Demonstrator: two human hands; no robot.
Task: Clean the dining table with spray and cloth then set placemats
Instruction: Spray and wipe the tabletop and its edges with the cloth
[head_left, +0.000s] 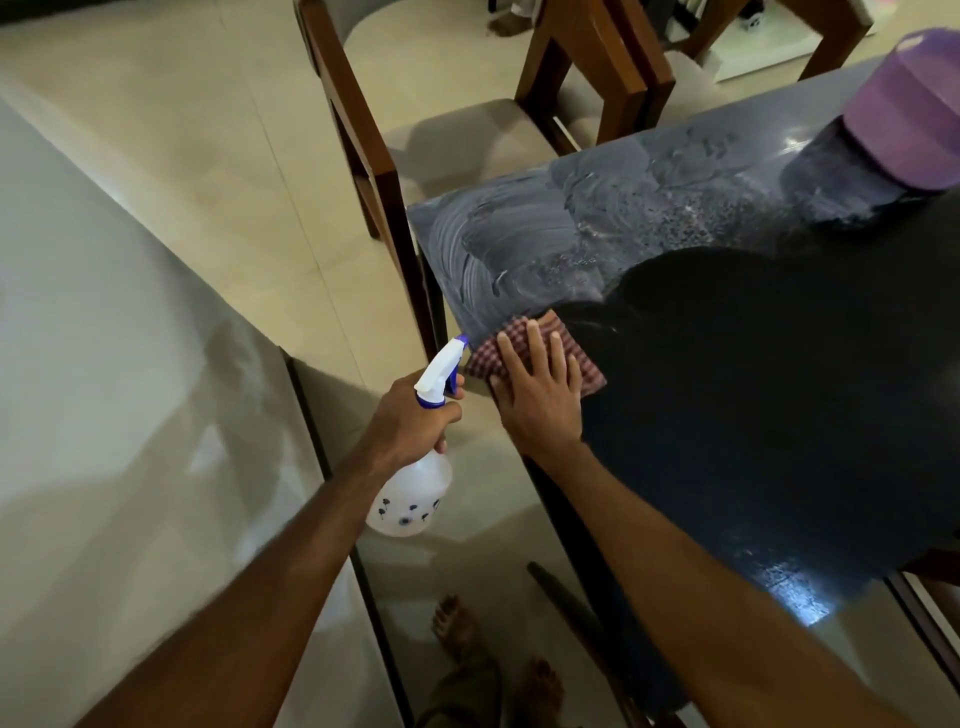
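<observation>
The dark glossy dining table (753, 415) fills the right side, with wet smear marks and spray droplets across its far left corner. My right hand (537, 387) lies flat with straight fingers on a red checked cloth (587, 364), pressing it to the tabletop near the left edge. My left hand (410, 421) grips the neck of a clear spray bottle (410, 493) with a white and blue trigger head, held off the table's edge above the floor.
A purple object (904, 109) sits on the table at the far right. A wooden chair (374, 145) with a beige seat stands at the table's far corner. A pale counter (104, 364) runs along the left. My bare feet (457, 629) stand on the tiled floor.
</observation>
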